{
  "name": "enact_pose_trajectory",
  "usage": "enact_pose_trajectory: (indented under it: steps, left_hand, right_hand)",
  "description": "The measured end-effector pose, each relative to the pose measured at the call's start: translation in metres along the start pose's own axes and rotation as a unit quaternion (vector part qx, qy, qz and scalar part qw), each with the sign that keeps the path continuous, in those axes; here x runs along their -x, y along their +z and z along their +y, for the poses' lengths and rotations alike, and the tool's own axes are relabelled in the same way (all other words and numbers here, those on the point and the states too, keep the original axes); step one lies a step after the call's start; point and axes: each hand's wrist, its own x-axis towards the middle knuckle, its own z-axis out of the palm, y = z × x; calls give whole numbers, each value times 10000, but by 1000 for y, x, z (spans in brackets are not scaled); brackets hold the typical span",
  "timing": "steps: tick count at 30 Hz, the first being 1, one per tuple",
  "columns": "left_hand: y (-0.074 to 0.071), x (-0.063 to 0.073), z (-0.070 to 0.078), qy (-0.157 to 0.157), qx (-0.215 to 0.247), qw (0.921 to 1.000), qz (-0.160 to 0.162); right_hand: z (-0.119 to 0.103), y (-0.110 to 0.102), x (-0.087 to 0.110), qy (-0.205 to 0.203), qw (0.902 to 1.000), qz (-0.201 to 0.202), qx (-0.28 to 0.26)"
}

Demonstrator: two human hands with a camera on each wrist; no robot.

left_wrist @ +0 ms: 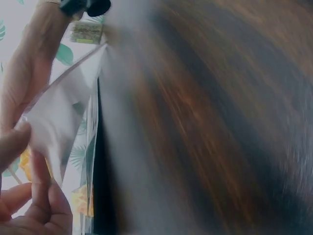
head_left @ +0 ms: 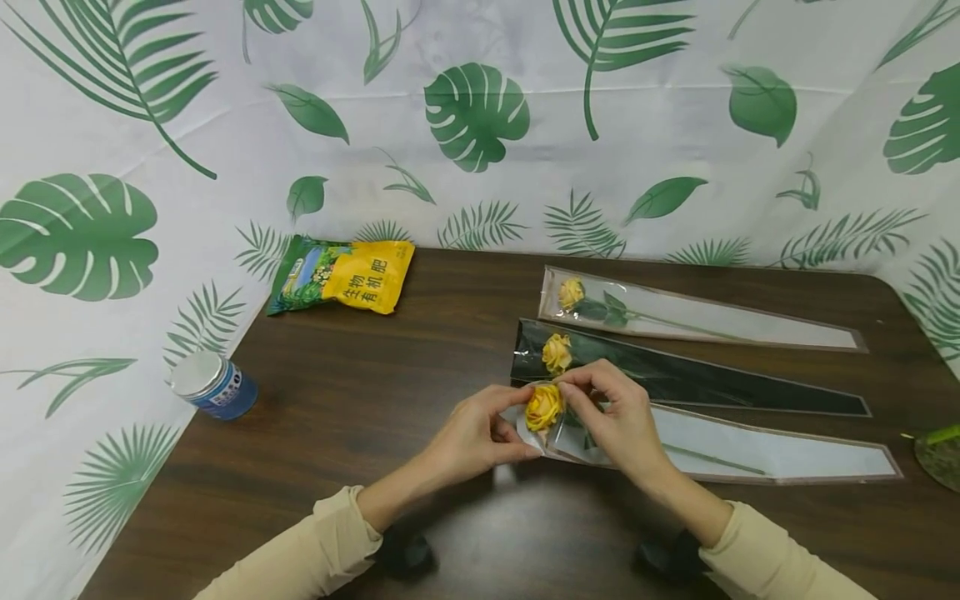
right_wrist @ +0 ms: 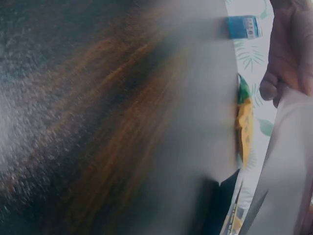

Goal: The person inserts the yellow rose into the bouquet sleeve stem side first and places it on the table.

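Observation:
A yellow rose (head_left: 543, 408) lies in the wide end of the nearest flower sleeve (head_left: 825, 457), which has a white back and a clear front. My left hand (head_left: 476, 429) pinches the sleeve's wide end left of the bloom, thumb below and fingers above. Just right of the bloom, my right hand (head_left: 618, 421) pinches the sleeve's upper edge between thumb and fingertips. In the left wrist view the white sleeve (left_wrist: 58, 112) stretches up from the left fingers (left_wrist: 41, 196). In the right wrist view the left hand (right_wrist: 293, 54) grips the sleeve's end; the right hand is hidden there.
Behind lie a black sleeve (head_left: 757, 387) and another white-backed sleeve (head_left: 787, 329), each with a yellow rose. A yellow-green fertilizer bag (head_left: 345, 275) lies at the back left. A blue can (head_left: 225, 392) stands at the left edge; a green object (head_left: 941, 458) is at the right.

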Motion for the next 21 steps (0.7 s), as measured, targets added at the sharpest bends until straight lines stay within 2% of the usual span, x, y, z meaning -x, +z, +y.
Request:
enact_pose_trajectory:
  steps: [2,6,8,11,13,15,18,21]
  left_hand:
    - [1,2,-1,-11,116,9999,-45]
    - [3,3,-4,-23,-39,9999,116]
    - [4,3,-5,-43,-108,9998,183]
    - [5,3,-6,-48,-126,9997,217]
    - [5,3,-5,-40,-107,9997,206]
    - [5,3,-5,-42,-87,9998,163]
    - [3,3,-6,-41,-29,10000,31]
    - [3,3,-8,-45,75,9998,-158]
  right_hand:
    - [0,0,0,90,9999,-62,-15]
    - [2,-4,3,145,9997,-213,35]
    - [6,-13,7,58,9991,-361,197]
    - [17,-36,18,-360,9935,-775,752]
    - [26,-54,28,-709,9821,-1148,1316]
    - [36,-69,38,-1039,9664,-1462,1843]
    - [48,-84,48,-1315,9444,-1768,2440]
    - [56,-88,50,-1473,9349,-1836,2656]
